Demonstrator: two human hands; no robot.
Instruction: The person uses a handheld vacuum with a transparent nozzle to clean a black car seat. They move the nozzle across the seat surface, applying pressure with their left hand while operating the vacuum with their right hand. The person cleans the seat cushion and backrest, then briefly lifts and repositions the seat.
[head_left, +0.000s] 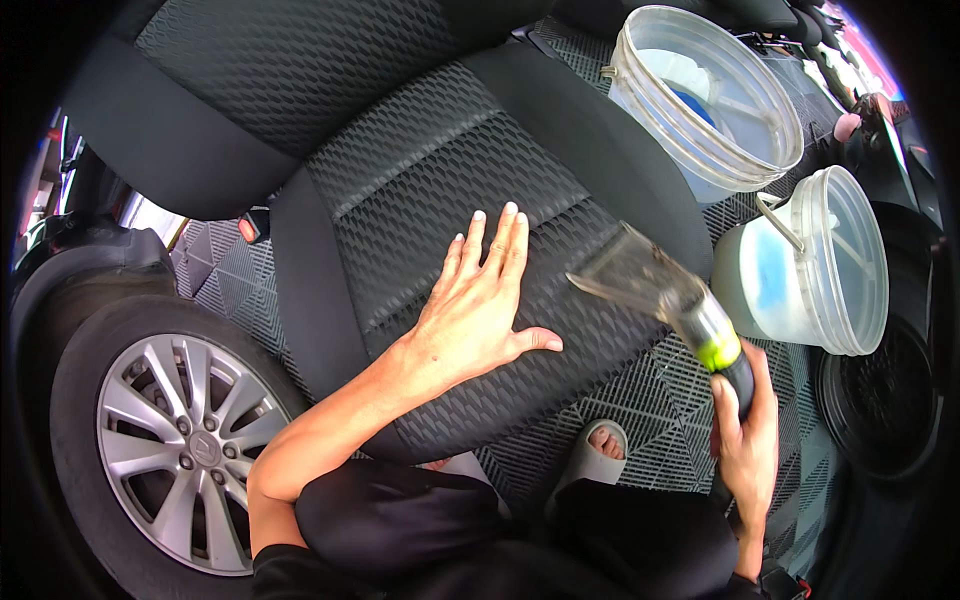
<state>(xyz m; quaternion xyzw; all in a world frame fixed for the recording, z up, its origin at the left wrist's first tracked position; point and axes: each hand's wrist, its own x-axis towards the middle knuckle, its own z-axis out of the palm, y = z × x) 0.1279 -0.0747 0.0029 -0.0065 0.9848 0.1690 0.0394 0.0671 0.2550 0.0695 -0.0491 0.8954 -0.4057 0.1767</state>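
A black car seat with a patterned fabric cushion (420, 172) lies before me, its backrest (300, 67) towards the top left. My left hand (476, 300) rests palm down on the cushion with its fingers spread. My right hand (746, 435) is wrapped around the dark handle of an upholstery extractor nozzle (637, 274), which has a clear flat head and a bright green collar. The nozzle's head is over the front right part of the cushion; whether it touches the fabric I cannot tell.
Two clear plastic buckets with liquid, a larger one (675, 142) and a smaller one (765, 277), stand right of the seat. A car wheel (199, 450) is at the left. Grey grid floor tiles (645, 405) lie below. A seat-belt buckle (253, 226) shows beside the cushion.
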